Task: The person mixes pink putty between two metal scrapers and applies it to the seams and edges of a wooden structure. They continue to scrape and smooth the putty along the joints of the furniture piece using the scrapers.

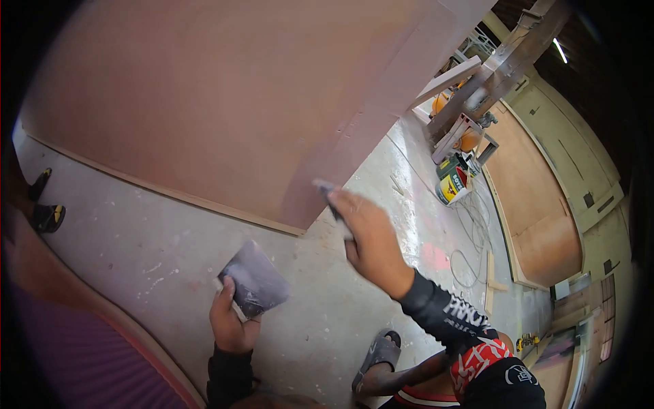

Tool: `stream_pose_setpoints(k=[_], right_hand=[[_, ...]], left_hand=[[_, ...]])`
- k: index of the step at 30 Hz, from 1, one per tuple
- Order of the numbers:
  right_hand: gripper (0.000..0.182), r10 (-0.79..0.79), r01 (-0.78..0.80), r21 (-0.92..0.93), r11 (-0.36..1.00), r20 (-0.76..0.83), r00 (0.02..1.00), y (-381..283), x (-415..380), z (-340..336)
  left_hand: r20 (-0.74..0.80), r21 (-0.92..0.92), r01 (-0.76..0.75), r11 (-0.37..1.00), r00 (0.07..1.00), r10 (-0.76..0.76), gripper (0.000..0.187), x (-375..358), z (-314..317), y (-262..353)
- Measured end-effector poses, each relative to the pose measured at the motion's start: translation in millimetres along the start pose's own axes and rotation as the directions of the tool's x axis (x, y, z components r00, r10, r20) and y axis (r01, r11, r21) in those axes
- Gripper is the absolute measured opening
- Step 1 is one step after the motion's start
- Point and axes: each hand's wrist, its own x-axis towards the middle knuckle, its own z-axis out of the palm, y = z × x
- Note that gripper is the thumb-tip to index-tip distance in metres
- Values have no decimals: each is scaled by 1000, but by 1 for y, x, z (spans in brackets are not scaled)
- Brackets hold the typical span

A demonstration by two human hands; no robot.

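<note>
In my left hand [233, 327] is a flat, dark grey square plate [256, 276] smeared with pale paste, the thumb lying along its edge. My right hand [371, 235] is closed around a putty knife [327, 196], slightly blurred. Its blade end overlaps the lower right corner area of a large pinkish-brown panel [218, 109]. A row of small marks runs up the panel's lighter right border near the knife. Most of the knife's handle is hidden by my fingers.
Cans [451, 185] stand on the paint-spotted concrete floor [170, 259] at right, beside a loose cable [470, 252]. A curved wooden panel [538, 204] leans farther right. A curved purple piece [75, 334] fills the lower left. Another person's sandalled foot [49, 217] shows at left.
</note>
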Motion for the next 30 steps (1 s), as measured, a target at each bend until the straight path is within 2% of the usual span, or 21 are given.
stream_pose_setpoints(k=[1, 2, 3, 4, 5, 7, 9, 10, 12, 13, 14, 15, 16, 17, 19, 20, 22, 24, 26, 28, 30], right_hand=[[69, -121, 124, 203, 971, -24, 992, -7, -5, -3], [69, -121, 123, 203, 971, -22, 992, -18, -11, -5], [71, -229, 213, 349, 912, 5, 973, -30, -16, -6], [72, -337, 288, 487, 824, 14, 941, -37, -21, -6], [72, -336, 289, 482, 827, 11, 942, -37, -30, -1], [75, -331, 234, 352, 907, 249, 910, -27, -47, 15], [75, -299, 215, 267, 940, 336, 893, 4, -58, 24], [76, -260, 197, 188, 962, 421, 869, 21, -65, 29], [73, -96, 89, 173, 981, 30, 995, 65, -56, 29], [70, 23, -12, 72, 997, -154, 988, 74, -48, 18], [59, -1, -7, -21, 1000, -372, 928, 90, -16, -15], [53, 142, -71, 167, 983, -466, 873, 96, -4, -19], [47, 291, -106, 354, 929, -524, 801, 97, 3, -20], [47, 293, -107, 356, 929, -524, 800, 100, 9, -20], [32, 478, -225, 536, 814, -397, 783, 100, 17, -21], [30, 506, -336, 452, 826, -334, 795, 88, 15, -25], [34, 249, -108, 305, 946, -471, 846, 71, 3, -16], [47, -3, 101, 217, 971, -412, 911, 50, -11, -13], [63, -166, 251, 292, 923, -286, 944, 30, -24, -6], [63, -357, 401, 434, 806, -183, 916, 2, -30, -4], [56, -454, 386, 470, 794, 37, 890, -24, -34, -5]], left_hand=[[5, -106, 198, 974, 980, -199, 33, 2, 6, 5], [31, -208, 386, 899, 921, -388, 28, 4, 9, 7], [85, -248, 439, 864, 898, -432, 30, 7, 9, 5], [89, -247, 440, 863, 898, -432, 30, 7, 7, 6], [192, -239, 459, 856, 886, -422, 31, 8, 5, 8], [302, -227, 482, 846, 861, -409, 32, 5, 2, 19], [204, -213, 122, 969, 976, -79, 34, -7, 5, 45], [207, -214, 123, 969, 975, -78, 34, -7, 4, 53], [87, -182, 25, 983, 996, -9, 35, -3, 5, 63], [84, -182, 25, 983, 996, -10, 34, -1, 3, 61], [94, -168, 38, 985, 995, -22, 34, 0, 2, 53], [86, -166, 121, 979, 990, -108, 33, 0, -5, 42], [75, -167, 200, 966, 979, -190, 32, -1, -8, 34], [97, -165, 230, 959, 971, -216, 32, -2, -9, 27], [114, -147, 265, 953, 962, -250, 32, -3, -9, 19], [130, -129, 298, 946, 951, -282, 32, -3, -8, 16], [136, -131, 295, 947, 951, -277, 34, -3, -3, 15], [149, -150, 319, 936, 943, -297, 36, -2, 7, 15], [157, -184, 370, 911, 926, -345, 37, 2, 14, 12], [184, -211, 424, 881, 902, -390, 38, 5, 21, 8], [212, -174, 487, 856, 867, -451, 39, 7, 22, 1]])
